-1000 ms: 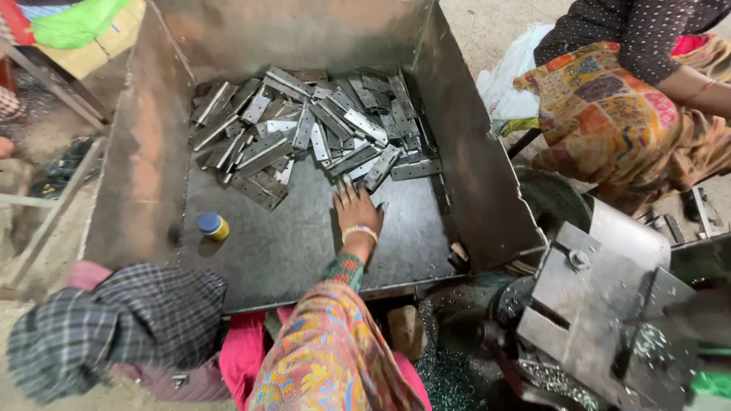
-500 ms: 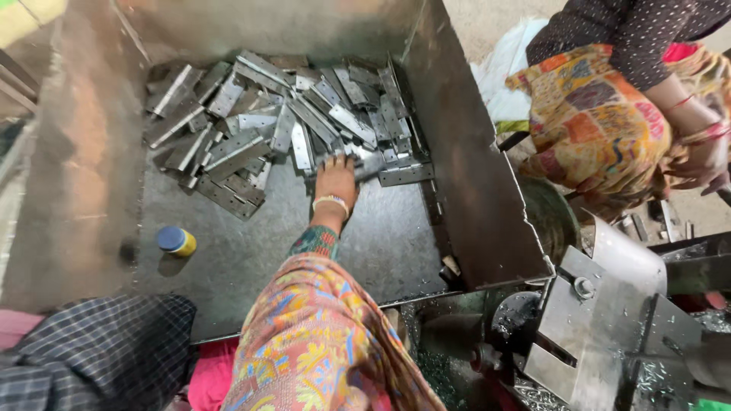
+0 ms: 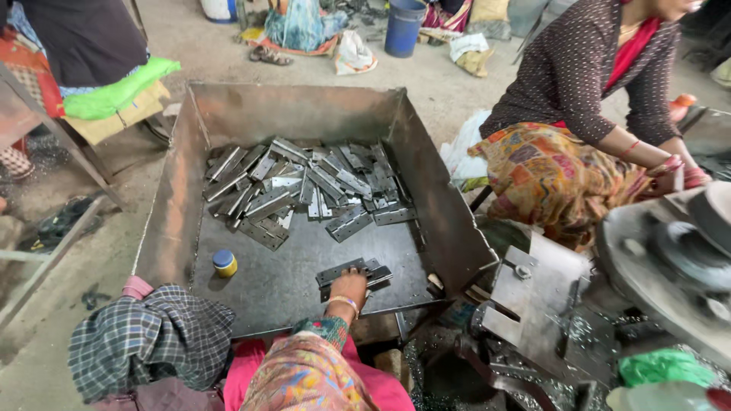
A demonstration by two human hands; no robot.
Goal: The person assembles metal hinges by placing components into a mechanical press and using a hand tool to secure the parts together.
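My left hand [image 3: 349,289], with a bangle at the wrist, lies on a small stack of flat metal hinges [image 3: 352,272] near the front edge of a large steel tray [image 3: 304,114]. The fingers curl over the stack's near side. A big loose pile of the same hinges [image 3: 304,190] fills the far half of the tray. My patterned sleeve [image 3: 304,377] comes in from the bottom. My right hand is out of view.
A small blue-and-yellow tub [image 3: 224,263] stands on the tray floor at the left. A checked cloth [image 3: 148,339] drapes the near left corner. A grey metal machine [image 3: 548,304] stands right of the tray. Another person [image 3: 579,91] crouches at the right, and a blue bucket [image 3: 403,27] sits beyond.
My left hand reached into the pile, then drew back toward the near edge with a few hinges under it. The camera has tilted up and shows more of the floor.
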